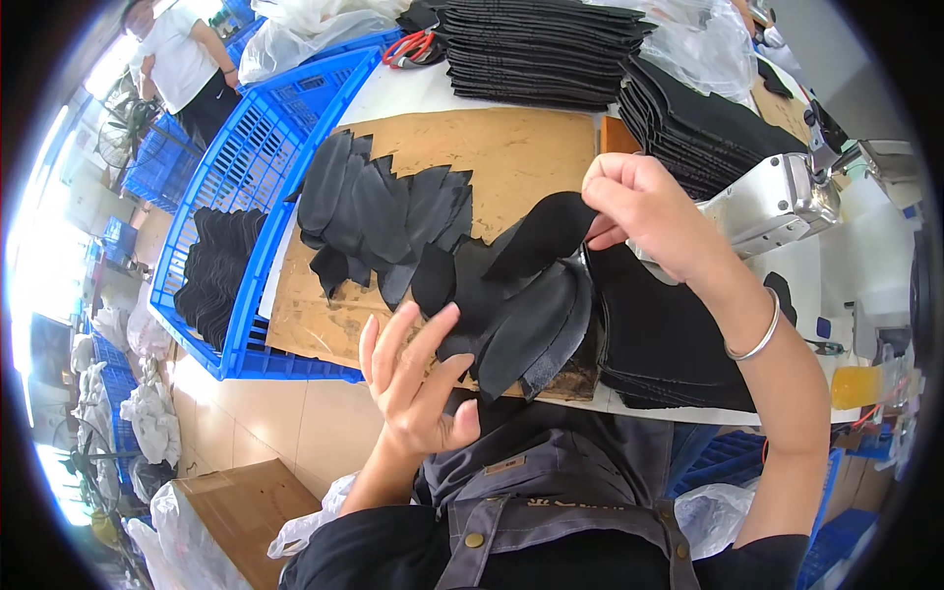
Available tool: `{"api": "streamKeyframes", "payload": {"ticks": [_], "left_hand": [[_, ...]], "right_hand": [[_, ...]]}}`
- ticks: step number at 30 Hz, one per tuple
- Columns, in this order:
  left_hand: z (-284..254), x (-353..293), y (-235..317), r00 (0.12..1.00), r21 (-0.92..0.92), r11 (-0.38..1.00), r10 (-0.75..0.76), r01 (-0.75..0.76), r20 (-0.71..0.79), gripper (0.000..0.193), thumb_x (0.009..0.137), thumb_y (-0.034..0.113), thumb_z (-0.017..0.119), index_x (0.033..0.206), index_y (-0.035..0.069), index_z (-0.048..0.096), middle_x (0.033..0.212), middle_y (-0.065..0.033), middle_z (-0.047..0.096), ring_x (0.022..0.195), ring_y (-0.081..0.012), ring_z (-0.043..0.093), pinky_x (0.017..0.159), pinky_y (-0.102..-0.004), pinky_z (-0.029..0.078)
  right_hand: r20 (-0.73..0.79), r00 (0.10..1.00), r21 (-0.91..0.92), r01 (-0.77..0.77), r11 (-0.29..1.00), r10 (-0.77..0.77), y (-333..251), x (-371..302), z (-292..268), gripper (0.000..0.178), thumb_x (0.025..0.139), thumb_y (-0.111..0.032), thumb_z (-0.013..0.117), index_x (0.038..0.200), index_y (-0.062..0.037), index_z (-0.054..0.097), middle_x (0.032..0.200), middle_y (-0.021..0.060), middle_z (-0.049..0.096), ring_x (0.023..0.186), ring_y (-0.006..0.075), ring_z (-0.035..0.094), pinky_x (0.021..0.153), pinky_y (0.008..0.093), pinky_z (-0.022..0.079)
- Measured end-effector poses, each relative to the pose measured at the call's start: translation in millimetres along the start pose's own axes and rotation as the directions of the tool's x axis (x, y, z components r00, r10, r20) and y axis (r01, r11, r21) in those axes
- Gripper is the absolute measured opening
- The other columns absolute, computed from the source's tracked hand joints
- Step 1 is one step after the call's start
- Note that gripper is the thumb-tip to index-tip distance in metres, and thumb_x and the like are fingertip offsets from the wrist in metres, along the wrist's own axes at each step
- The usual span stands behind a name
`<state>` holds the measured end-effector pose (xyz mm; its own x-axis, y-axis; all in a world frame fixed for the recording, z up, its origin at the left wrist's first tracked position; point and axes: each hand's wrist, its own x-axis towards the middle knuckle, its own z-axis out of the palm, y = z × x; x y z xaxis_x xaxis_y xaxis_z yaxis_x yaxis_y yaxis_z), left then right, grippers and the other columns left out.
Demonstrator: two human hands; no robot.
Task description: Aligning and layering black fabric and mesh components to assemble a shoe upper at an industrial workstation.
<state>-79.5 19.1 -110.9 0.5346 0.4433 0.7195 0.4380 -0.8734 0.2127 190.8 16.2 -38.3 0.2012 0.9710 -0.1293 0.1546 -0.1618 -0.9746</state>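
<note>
My right hand (644, 214) pinches the upper edge of a curved black shoe-upper-like piece (544, 234) between thumb and fingers, lifting it over other pieces. Its lower left end reaches down among several loose dark leaf-shaped pieces (531, 329). Just to the left, my left hand (415, 388) hovers with fingers spread and nothing visible in it, close to a small rounded black flap (434, 279). Further overlapping dark pieces (369, 202) lie fanned out on the brown cardboard sheet (521, 147). A flat black stack (669, 339) lies below my right wrist.
At the left edge stands a blue crate (233, 339) holding wavy black pieces (218, 270). Tall stacks of black sheets (541, 49) rise at the back. A metal machine arm (777, 205) juts in from the right. Another person (182, 64) stands at the far left.
</note>
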Motion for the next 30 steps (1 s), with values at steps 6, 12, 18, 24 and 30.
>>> {"api": "streamKeyframes", "payload": {"ticks": [6, 12, 18, 24, 30], "left_hand": [[18.5, 14.7, 34.5, 0.954, -0.154, 0.988, 0.042, 0.005, 0.296, 0.034, 0.076, 0.022, 0.072, 0.104, 0.005, 0.067, 0.115, -0.0112, 0.063, 0.107, -0.0295, 0.059, 0.105, -0.0516, 0.033], [30.2, 1.4, 36.4, 0.912, -0.067, 0.997, 0.056, -0.031, 0.407, 0.039, 0.077, 0.029, 0.073, 0.107, 0.006, 0.066, 0.116, -0.0095, 0.059, 0.11, -0.0278, 0.055, 0.108, -0.0555, 0.027], [35.0, 17.5, 25.9, 0.962, -0.104, 0.993, 0.083, -0.058, 0.261, 0.022, 0.074, 0.017, 0.075, 0.084, 0.005, 0.059, 0.089, -0.0076, 0.056, 0.092, -0.0274, 0.055, 0.102, -0.05, 0.037], [26.9, 21.7, 16.6, 0.963, -0.206, 0.962, -0.129, 0.18, 0.238, 0.034, 0.075, 0.014, 0.077, 0.099, 0.003, 0.058, 0.094, -0.011, 0.059, 0.089, -0.0312, 0.056, 0.096, -0.0422, 0.04], [19.9, 81.7, -28.3, 0.987, -0.242, 0.957, -0.154, 0.158, 0.032, 0.041, 0.086, 0.011, 0.064, 0.124, -0.001, 0.054, 0.123, -0.0149, 0.059, 0.114, -0.027, 0.056, 0.098, -0.0375, 0.041]], "right_hand": [[0.052, 0.992, -0.134, 0.12, 0.984, -0.114, -2.7, 2.4, 8.8, 0.026, 0.087, -0.023, 0.058, 0.075, -0.0003, 0.057, 0.069, 0.0037, 0.059, 0.062, 0.0122, 0.063, 0.059, 0.0251, 0.052], [-0.207, 0.977, 0.048, 0.055, 0.997, -0.044, -3.6, 33.3, -19.6, 0.027, 0.088, -0.023, 0.053, 0.076, 0.0005, 0.058, 0.076, 0.0087, 0.065, 0.066, 0.015, 0.065, 0.06, 0.027, 0.054], [-0.34, 0.902, 0.038, 0.294, 0.955, -0.265, -12.4, 29.8, -23.7, 0.023, 0.09, -0.023, 0.055, 0.085, -0.0013, 0.059, 0.079, 0.0065, 0.065, 0.07, 0.0163, 0.069, 0.066, 0.0266, 0.054], [-0.231, 0.875, -0.093, 0.415, 0.905, -0.425, -30.1, -4.7, -23.5, 0.018, 0.092, -0.019, 0.052, 0.083, -0.0032, 0.056, 0.077, 0.0018, 0.062, 0.076, 0.0119, 0.068, 0.07, 0.0238, 0.052], [-0.023, 0.87, -0.031, 0.491, 0.87, -0.492, -31.9, -17.0, -45.2, 0.018, 0.094, -0.017, 0.049, 0.081, -0.0057, 0.052, 0.076, -0.0033, 0.054, 0.074, 0.0038, 0.058, 0.071, 0.0222, 0.051]]}}
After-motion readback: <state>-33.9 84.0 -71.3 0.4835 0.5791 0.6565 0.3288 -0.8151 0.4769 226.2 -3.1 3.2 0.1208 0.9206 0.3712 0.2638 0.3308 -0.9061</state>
